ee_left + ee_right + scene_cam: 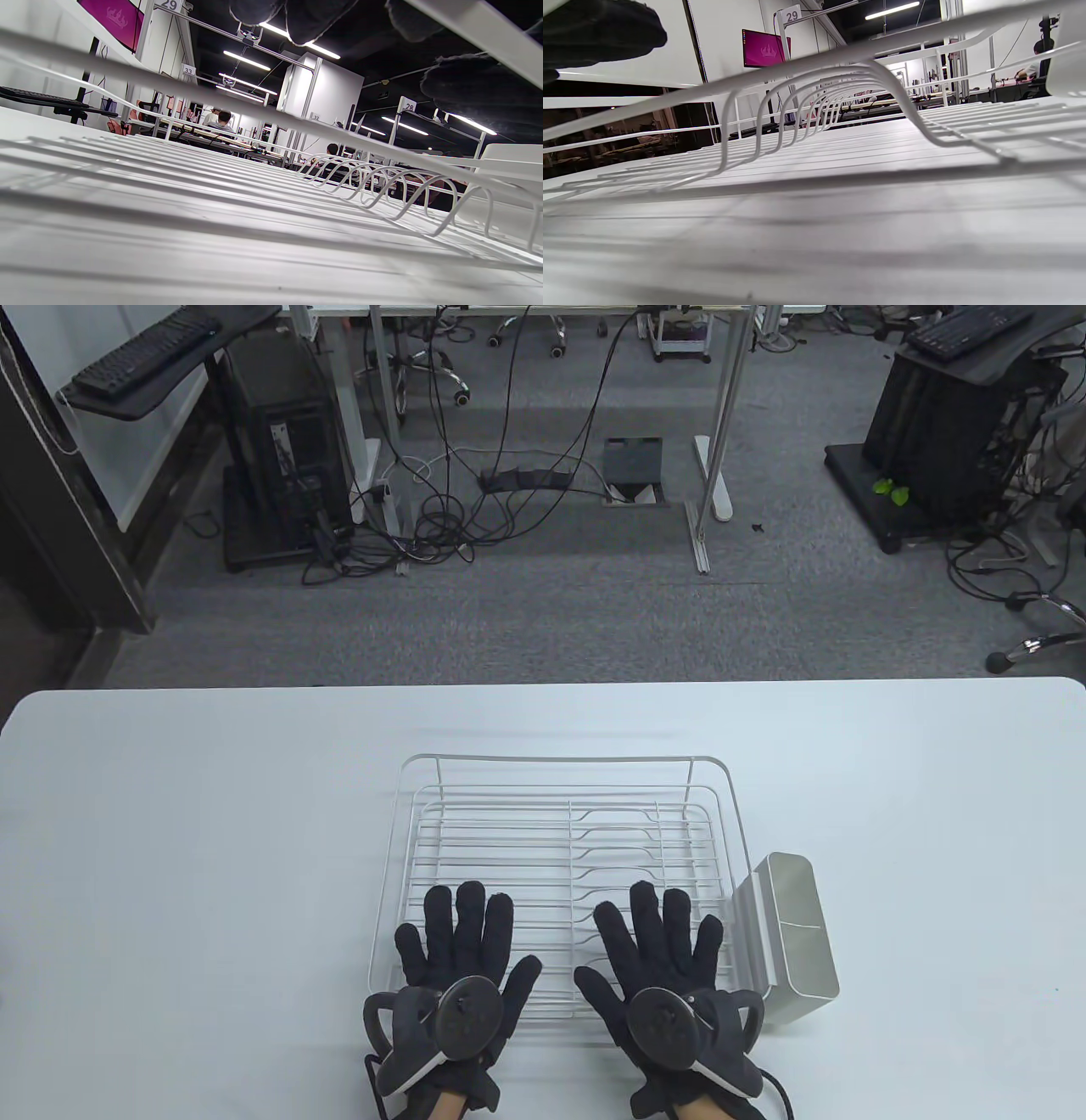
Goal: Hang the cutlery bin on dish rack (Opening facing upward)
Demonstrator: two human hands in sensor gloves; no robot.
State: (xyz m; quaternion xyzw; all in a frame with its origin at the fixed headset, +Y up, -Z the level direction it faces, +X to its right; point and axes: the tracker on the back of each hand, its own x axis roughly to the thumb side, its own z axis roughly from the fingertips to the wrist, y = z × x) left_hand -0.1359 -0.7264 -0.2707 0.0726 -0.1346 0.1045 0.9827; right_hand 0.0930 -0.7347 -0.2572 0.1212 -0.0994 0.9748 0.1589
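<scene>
Resting on the white table (170,848): one white wire dish rack (560,763), set centrally near the front edge, plate-slot loops running along its right half

Item: cutlery bin (793,929), pale metal or plastic, two compartments, opening upward. Position: just outside the rack's right rim, near the front right corner; it appears already hung on the rim, though the hook is not clearly visible

Left hand (462,963): flat, fingers spread, palm down over the rack's front left portion, holding nothing

Right hand (666,963): likewise flat and spread over the rack's front right portion, holding nothing, just beside the bin but not touching it

Handling, as judged: bin likely light and rigid, with smooth walls that could slip in a fabric glove. Best taken by pinching the upper rim or clasping the two long side walls, kept upright so the hook side faces the rack wire. Rack itself looks light enough to shift if pushed sideways
</scene>
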